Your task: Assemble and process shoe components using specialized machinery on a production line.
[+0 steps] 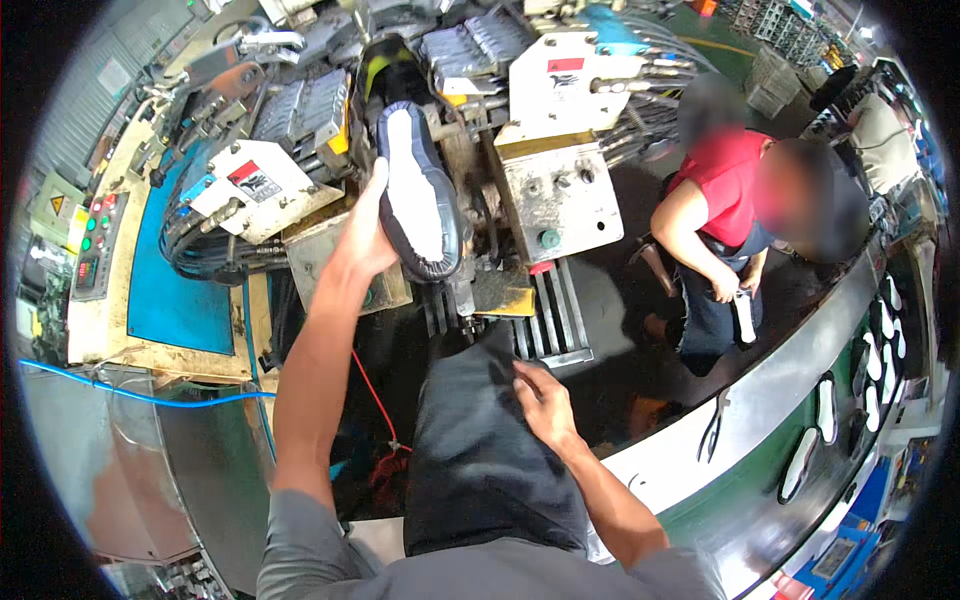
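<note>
A dark shoe upper (425, 225) with a white sole-side board faces up in the middle of the machine. Its dark edge is gathered all around the white board. My left hand (368, 235) grips the near left side of this shoe upper, thumb along its edge; the fingers underneath are partly hidden. The far end of the shoe upper lies against the machine's dark, yellow-green-marked centre part (385, 70). My right hand (545, 405) is beside my right thigh, holding nothing, its fingers loosely bent and apart.
The machine's white side blocks (560, 190) flank the shoe upper. A control panel (97, 245) with buttons stands at left. A co-worker in red (715, 200) sits at right, handling a white piece. On the right, a green conveyor (740, 500) carries several shoe uppers; pincers (713, 425) lie on its rim.
</note>
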A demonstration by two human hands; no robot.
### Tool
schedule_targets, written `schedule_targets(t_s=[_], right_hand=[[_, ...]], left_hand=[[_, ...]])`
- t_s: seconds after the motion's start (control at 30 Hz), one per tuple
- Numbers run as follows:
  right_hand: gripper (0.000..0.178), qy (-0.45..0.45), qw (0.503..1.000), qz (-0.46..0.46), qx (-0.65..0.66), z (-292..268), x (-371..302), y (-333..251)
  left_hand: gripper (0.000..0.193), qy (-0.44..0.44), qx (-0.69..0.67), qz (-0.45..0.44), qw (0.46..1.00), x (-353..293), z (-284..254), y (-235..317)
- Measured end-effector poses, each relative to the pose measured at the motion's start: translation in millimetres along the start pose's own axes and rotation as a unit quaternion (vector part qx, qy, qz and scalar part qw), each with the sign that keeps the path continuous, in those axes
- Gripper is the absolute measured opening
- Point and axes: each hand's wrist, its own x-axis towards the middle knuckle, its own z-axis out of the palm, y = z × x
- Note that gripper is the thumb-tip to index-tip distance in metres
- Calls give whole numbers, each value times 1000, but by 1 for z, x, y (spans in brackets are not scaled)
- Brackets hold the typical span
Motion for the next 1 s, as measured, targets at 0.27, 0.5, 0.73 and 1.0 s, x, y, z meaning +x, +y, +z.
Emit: schedule_targets(t_s=[0.27, 0.5, 0.73, 1.0], right_hand=[[39, 133, 978, -160, 8, -68, 8, -93], [71, -22, 900, -142, 411, -47, 45, -205], [48, 40, 916, -7, 400, 12, 6, -165], [68, -164, 963, 91, 195, 48, -48, -110]], left_hand=[[54, -31, 181, 138, 973, -53, 63, -28], [92, -35, 313, 96, 944, -207, 138, -109], [100, -97, 22, 46, 994, -304, 100, -190], [76, 137, -63, 68, 986, -411, 0, -224]])
